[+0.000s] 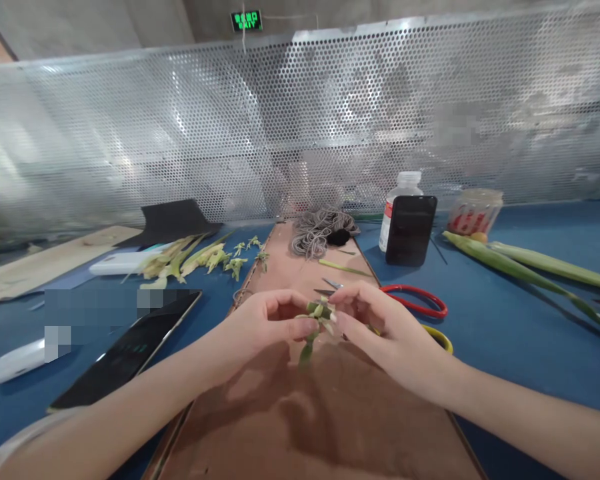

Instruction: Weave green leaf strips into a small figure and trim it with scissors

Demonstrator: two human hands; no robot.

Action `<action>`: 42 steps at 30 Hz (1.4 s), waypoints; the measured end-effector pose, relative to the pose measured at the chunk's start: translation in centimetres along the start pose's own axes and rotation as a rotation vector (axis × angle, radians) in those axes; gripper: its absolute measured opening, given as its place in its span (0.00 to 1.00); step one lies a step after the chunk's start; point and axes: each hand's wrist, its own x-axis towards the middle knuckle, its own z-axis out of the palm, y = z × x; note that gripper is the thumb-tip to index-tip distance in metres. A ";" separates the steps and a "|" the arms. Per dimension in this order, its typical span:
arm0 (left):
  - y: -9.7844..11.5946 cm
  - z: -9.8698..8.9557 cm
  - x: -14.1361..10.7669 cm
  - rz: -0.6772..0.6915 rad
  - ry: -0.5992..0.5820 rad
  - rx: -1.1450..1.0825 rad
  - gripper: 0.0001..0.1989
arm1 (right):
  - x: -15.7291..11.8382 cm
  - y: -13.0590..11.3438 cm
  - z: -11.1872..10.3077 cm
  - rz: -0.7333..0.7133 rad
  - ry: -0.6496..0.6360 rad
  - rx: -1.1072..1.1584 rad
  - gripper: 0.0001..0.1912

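Observation:
Above the brown board (300,427), my left hand (267,320) pinches a small figure of folded green leaf strips (307,350) between thumb and fingers. Closed on its other side is my right hand (380,327), thumb and fingertips at the figure's upper part. My fingers hide some of it. Just beyond my right hand lie scissors with red handles (443,308), their blades pointing left. A yellow handle (443,339) shows partly from behind my right wrist. Similar small leaf figures (236,267) rest on the blue table to the left.
Grey yarn (313,230) lies at the board's far end. A phone (411,230) leans on a bottle (405,180), near a jar (475,210) and long green leaves (520,267). Left are a tablet-like black screen (130,350) and leaf scraps (180,257). Perforated metal (290,127) stands behind.

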 end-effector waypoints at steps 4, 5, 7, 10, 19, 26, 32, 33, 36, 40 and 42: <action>0.1 0.0 -0.1 -0.035 0.016 0.001 0.10 | 0.1 -0.5 -0.1 -0.007 -0.038 -0.044 0.06; 0.2 0.0 -0.1 -0.042 0.016 -0.011 0.10 | 0.1 -0.7 -0.1 -0.009 -0.041 -0.047 0.06; 0.3 0.1 -0.2 -0.050 0.015 -0.029 0.10 | 0.1 -0.8 -0.1 -0.011 -0.039 -0.053 0.05; 0.5 0.1 -0.3 -0.062 0.010 -0.053 0.09 | 0.1 -0.6 0.0 -0.011 -0.029 -0.052 0.05; 0.1 -0.3 -0.3 -0.101 -0.091 -0.178 0.06 | 0.1 -0.5 0.1 -0.082 -0.065 -0.012 0.09; 0.2 -0.1 -0.4 -0.120 -0.135 -0.224 0.06 | -0.1 -0.9 0.2 -0.063 -0.100 0.057 0.07; 0.3 -0.1 -0.4 -0.121 -0.099 -0.200 0.08 | -0.1 -0.7 0.4 0.008 -0.107 0.104 0.10; 0.3 -0.1 -0.4 -0.123 -0.094 -0.198 0.08 | -0.1 -0.7 0.4 0.014 -0.108 0.104 0.11; 0.3 -0.1 -0.4 -0.138 -0.083 -0.192 0.09 | -0.2 -0.9 0.2 0.027 -0.117 0.070 0.08; 0.4 -0.1 -0.4 -0.124 -0.071 -0.186 0.10 | -0.3 -1.0 0.0 0.038 -0.107 0.010 0.06; 0.3 -0.1 -0.4 -0.117 -0.067 -0.189 0.10 | -0.3 -1.1 0.0 0.046 -0.107 0.014 0.07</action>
